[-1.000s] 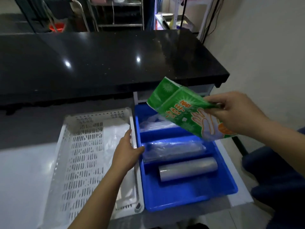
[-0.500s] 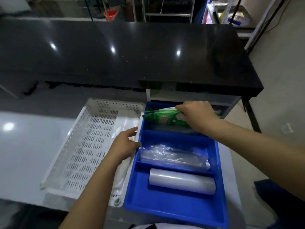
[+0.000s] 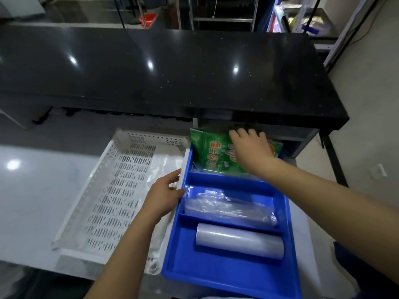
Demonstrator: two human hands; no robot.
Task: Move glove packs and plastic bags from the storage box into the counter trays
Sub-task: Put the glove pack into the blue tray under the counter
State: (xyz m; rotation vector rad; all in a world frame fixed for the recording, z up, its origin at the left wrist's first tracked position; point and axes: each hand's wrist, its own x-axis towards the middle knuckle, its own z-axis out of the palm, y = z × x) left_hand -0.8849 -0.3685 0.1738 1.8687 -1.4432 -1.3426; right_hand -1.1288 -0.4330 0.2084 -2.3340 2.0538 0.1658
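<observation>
Since half a second back, your green glove pack has gone from edge-on in the air to lying printed face up in the far compartment of the blue tray, just above the middle of the frame, its far edge tucked into the shadow under the black counter top.

Head view: your right hand lies on top of the pack's right half, with its fingers reaching toward the far edge. The thumb is hidden, so you cannot tell whether the hand pinches the pack or only presses it flat. Your left hand, left of centre, rests loose and uncurled on the seam between the white perforated tray and the blue tray, holding nothing. A thin plastic bag lies along the white tray's right side. In the blue tray's middle compartment sits a bundle of clear plastic bags, and in the near compartment a roll of plastic bags.

Judging by the look of it, the pack is light, soft and glossy, so it will bend and may slide under flat fingers. If you need to shift it, pinch a sealed edge or one long side rather than the middle. The loose bags look limp and slick, so gather them whole.
</observation>
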